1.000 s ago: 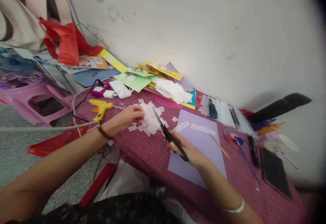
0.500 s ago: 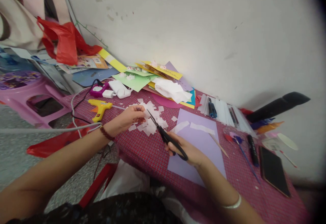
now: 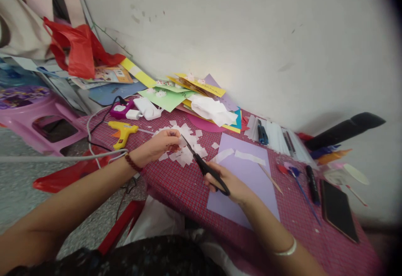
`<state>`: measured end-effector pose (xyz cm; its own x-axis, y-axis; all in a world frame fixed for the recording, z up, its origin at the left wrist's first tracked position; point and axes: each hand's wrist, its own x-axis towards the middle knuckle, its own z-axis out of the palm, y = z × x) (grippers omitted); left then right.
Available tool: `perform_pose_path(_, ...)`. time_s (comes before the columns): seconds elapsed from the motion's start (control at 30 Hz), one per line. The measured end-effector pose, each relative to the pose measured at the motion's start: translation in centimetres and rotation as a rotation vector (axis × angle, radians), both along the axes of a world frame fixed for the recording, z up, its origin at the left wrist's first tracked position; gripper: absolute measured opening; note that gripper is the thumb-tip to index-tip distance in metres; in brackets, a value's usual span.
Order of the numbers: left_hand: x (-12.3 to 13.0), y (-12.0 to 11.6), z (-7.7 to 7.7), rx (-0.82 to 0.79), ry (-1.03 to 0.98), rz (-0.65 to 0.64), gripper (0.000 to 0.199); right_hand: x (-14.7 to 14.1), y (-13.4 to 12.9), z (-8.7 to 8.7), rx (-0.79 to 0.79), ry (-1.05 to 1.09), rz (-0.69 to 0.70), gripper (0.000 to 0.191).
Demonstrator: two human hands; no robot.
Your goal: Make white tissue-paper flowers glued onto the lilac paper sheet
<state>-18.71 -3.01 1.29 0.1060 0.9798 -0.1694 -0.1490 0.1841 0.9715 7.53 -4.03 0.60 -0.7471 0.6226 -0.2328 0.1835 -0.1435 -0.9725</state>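
Observation:
My left hand (image 3: 168, 141) is closed in a pinch on a small piece of white paper (image 3: 182, 142), mostly hidden by the fingers. In my right hand (image 3: 226, 179) is a pair of black-handled scissors (image 3: 202, 165), its blades pointing up and left to the paper at my left fingertips. Below both hands lies a loose heap of small white paper squares (image 3: 185, 158). A purple sheet (image 3: 245, 188) rests beside and partly under my right forearm, with white paper strips (image 3: 249, 157) across its upper part.
A yellow glue gun (image 3: 123, 133) and white cables lie left of my left hand. Coloured cards (image 3: 169, 100) and crumpled white paper (image 3: 213, 109) are piled against the wall. To the right are a wooden stick (image 3: 271, 179), a black marker (image 3: 312, 184) and a dark tablet-like slab (image 3: 339, 209).
The scissors' handles look slightly closer together than before. Both hands stay in almost the same place over the paper squares.

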Motion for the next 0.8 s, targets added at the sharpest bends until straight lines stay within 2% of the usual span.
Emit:
perform_pose_path(0.1,0.2,0.0,0.1,0.001,0.021,0.011,0.019,-0.1,0.0,-0.1,0.005,-0.045,-0.028,0.054)
perform_pose_path(0.2,0.3,0.0,0.3,0.008,0.031,0.013,0.018,0.0,0.0,0.1,0.046,-0.038,0.021,0.057)
perform_pose_path(0.3,0.3,0.1,0.1,0.021,0.035,0.005,0.017,0.2,0.0,0.5,0.078,0.001,0.09,0.058)
perform_pose_path(0.47,-0.2,0.3,-0.2,-0.046,0.016,0.068,0.021,1.5,0.5,0.9,0.049,0.104,0.107,0.056)
perform_pose_path(0.67,-0.3,0.3,0.7,-0.06,0.029,0.211,0.032,5.3,0.6,0.6,0.088,0.147,0.068,0.051)
perform_pose_path(0.73,-0.1,0.5,1.2,-0.071,0.048,0.268,0.043,7.3,0.5,0.6,0.059,0.158,-0.002,0.052)
perform_pose_path(0.8,0.3,0.7,1.6,-0.079,0.072,0.294,0.045,9.7,0.4,0.6,0.031,0.184,-0.093,0.056)
